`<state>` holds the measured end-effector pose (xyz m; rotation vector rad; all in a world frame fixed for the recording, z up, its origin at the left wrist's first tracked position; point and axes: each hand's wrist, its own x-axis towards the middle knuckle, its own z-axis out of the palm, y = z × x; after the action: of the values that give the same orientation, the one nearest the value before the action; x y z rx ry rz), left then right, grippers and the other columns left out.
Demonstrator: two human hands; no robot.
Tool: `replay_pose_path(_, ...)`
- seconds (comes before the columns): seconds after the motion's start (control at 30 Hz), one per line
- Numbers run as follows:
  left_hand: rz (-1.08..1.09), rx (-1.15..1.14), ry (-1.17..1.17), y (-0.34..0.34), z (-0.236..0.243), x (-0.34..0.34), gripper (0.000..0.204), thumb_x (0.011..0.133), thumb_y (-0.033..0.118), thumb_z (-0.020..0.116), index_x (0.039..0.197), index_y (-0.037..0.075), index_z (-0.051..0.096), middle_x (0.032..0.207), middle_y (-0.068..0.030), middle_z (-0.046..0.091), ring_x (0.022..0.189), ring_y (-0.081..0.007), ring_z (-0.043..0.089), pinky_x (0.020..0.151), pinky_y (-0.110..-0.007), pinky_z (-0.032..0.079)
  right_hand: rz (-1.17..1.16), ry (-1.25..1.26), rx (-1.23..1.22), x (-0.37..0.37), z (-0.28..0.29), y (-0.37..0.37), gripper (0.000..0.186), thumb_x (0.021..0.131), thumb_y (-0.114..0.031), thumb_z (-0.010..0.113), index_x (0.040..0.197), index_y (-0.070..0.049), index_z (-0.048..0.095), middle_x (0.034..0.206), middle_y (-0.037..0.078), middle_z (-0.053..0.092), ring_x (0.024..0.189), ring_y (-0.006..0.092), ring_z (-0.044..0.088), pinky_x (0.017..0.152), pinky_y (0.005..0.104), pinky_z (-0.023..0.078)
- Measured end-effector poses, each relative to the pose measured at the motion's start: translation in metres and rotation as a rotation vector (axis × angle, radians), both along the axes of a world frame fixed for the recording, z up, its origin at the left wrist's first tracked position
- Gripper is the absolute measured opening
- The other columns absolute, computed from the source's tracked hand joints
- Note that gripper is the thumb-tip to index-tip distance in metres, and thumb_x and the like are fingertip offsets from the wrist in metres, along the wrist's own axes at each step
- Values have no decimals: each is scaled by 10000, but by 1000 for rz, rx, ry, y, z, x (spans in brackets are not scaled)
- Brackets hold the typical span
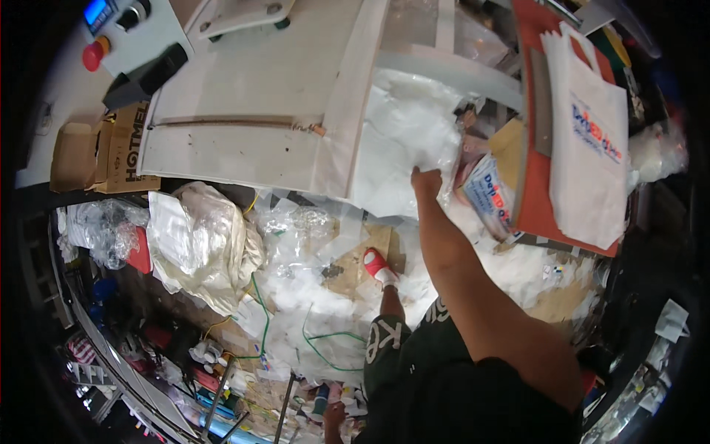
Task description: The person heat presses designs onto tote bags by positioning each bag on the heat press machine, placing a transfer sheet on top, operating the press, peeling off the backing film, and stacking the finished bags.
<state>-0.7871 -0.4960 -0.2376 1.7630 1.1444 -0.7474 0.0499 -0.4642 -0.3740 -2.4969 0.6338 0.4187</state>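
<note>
My right arm stretches forward, and my right hand is closed on the near edge of a white plastic bag or sheet. This shiny white plastic hangs between a pale machine panel and an orange-red table. Beside it, printed white plastic bags lie in an opened cardboard box. My left hand hangs low near the bottom edge, away from the work; its fingers are too small and dark to make out.
A stack of white handled bags lies on the orange-red table. At left are a cardboard box, a large pale sack and a control panel with a red button. Plastic scraps and green strapping litter the floor.
</note>
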Motion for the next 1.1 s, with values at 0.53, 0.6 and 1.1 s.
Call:
replay_pose_path(0.53, 456, -76, 56, 92, 21, 121, 353, 883, 203, 660, 1124, -54, 644, 914, -151, 706, 748, -205, 704, 645, -332, 611, 157, -49, -165, 14, -10, -7, 260, 770, -176, 667, 933, 25, 663, 959, 195, 715, 854, 335, 722, 783, 381, 577)
replay_pose_path(0.6, 507, -104, 27, 91, 4, 146, 359, 886, 181, 656, 1144, -65, 627, 926, -154, 701, 748, -203, 700, 656, -335, 616, 129, -114, -281, 41, -22, -42, 243, 763, -183, 667, 917, 4, 682, 943, 194, 708, 869, 344, 714, 796, 392, 571)
replay_pose_path(1.1, 547, -352, -117, 128, -6, 311, 365, 993, 366, 505, 1123, 52, 638, 990, -94, 695, 882, -232, 666, 768, -372, 534, 201, -279, 950, -35, 310, -53, 156, 833, -98, 685, 945, -11, 620, 839, -17, 570, 825, 78, 555, 705, 256, 460)
